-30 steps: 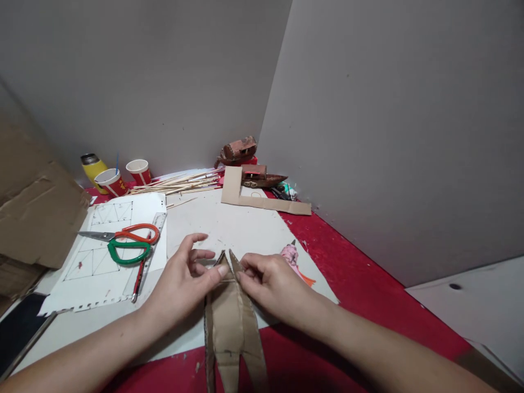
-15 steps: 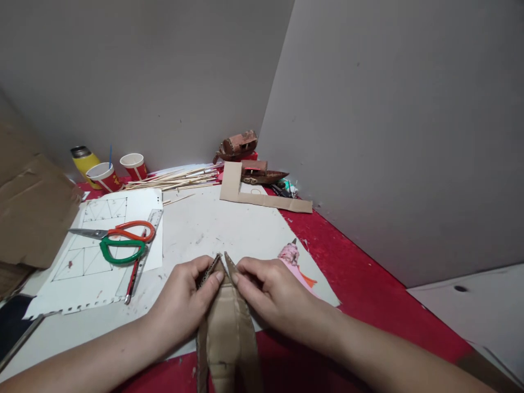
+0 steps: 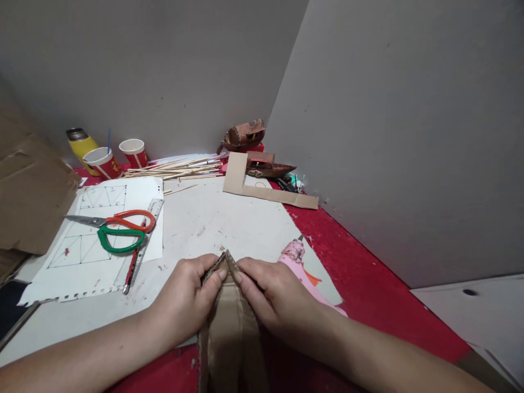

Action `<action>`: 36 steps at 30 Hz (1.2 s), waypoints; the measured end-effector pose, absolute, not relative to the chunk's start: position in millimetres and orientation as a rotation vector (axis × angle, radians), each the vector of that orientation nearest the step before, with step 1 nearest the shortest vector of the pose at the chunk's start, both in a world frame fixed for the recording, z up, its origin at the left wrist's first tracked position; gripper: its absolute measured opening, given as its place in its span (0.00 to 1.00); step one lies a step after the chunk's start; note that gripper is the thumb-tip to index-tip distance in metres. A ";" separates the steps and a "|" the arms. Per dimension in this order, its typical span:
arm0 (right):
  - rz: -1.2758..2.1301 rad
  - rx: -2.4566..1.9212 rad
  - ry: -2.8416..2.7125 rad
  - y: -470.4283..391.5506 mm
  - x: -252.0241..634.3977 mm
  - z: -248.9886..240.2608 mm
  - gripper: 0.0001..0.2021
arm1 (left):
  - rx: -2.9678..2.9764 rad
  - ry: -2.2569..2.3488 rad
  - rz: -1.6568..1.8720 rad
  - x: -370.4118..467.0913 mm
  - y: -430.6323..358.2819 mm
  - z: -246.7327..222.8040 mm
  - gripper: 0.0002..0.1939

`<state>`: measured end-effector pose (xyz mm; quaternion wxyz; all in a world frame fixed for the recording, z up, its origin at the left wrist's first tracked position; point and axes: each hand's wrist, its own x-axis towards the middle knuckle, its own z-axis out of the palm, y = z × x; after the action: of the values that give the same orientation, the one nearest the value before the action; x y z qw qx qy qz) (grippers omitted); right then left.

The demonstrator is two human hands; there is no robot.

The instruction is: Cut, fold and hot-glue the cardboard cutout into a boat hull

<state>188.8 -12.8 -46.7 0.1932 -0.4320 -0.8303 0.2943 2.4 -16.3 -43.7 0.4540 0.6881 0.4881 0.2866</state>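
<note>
A folded cardboard piece (image 3: 227, 322) with raised side walls runs toward me from the middle of the table, its far end narrowing to a point. My left hand (image 3: 196, 292) pinches the left wall near that tip, thumb on the inside. On the other side my right hand (image 3: 272, 292) grips the right wall the same way. The two wall ends meet at the tip. Just beyond my right hand lies a pink glue gun (image 3: 297, 262), partly hidden by the wrist. The near end of the cardboard runs out of view.
Scissors (image 3: 118, 229), a pencil (image 3: 131, 270) and a ruler (image 3: 153, 218) lie on a drawn sheet (image 3: 53, 281) at left. Behind are wooden sticks (image 3: 176, 168), paper cups (image 3: 133, 153), a yellow bottle (image 3: 82, 144), model boats (image 3: 270, 166) and an L-shaped cardboard strip (image 3: 235, 174). Grey walls enclose the table.
Both hands have brought the cardboard's two side walls together, closing the gap at the tip. The view has shifted slightly.
</note>
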 end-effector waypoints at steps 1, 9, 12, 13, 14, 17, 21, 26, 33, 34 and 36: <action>0.817 -1.215 -2.333 -13.1 188.6 -47.2 0.12 | 1.690 1.204 0.706 2.5 -16.3 -44.2 0.14; 0.735 -1.200 -2.347 -13.6 188.3 -52.6 0.12 | 1.665 1.191 0.718 4.6 -15.1 -43.9 0.13; 0.709 -1.217 -2.347 -14.1 188.0 -54.0 0.12 | 1.680 1.205 0.717 5.3 -14.5 -43.5 0.14; 0.705 -1.227 -2.350 -14.3 187.9 -53.6 0.12 | 1.681 1.204 0.720 5.4 -14.3 -43.4 0.14; 0.708 -1.235 -2.351 -14.6 188.0 -52.7 0.12 | 1.679 1.198 0.723 5.5 -14.1 -43.3 0.14; 0.776 -1.232 -2.324 -15.3 188.5 -47.5 0.10 | 1.660 1.161 0.719 5.3 -13.5 -43.3 0.13; 0.863 -1.256 -2.259 -15.3 189.4 -41.9 0.07 | 1.679 1.154 0.720 3.4 -13.9 -43.9 0.14; 0.828 -1.139 -2.252 -12.2 188.6 -44.1 0.07 | 1.767 1.178 0.719 2.1 -14.8 -46.6 0.16; 0.676 -0.961 -2.197 -11.8 187.9 -49.6 0.09 | 1.815 1.131 0.727 3.1 -16.2 -47.1 0.15; 0.661 -0.946 -2.181 -11.9 187.7 -50.0 0.08 | 1.818 1.126 0.727 2.9 -16.4 -46.8 0.15; 0.643 -0.915 -2.149 -12.0 187.0 -50.2 0.08 | 1.822 1.119 0.724 2.4 -17.1 -46.3 0.15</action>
<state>187.0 -12.0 -50.2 0.3518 -0.3534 -0.8304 0.2484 2.4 -17.1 -46.3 0.4278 0.7295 0.4482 0.2898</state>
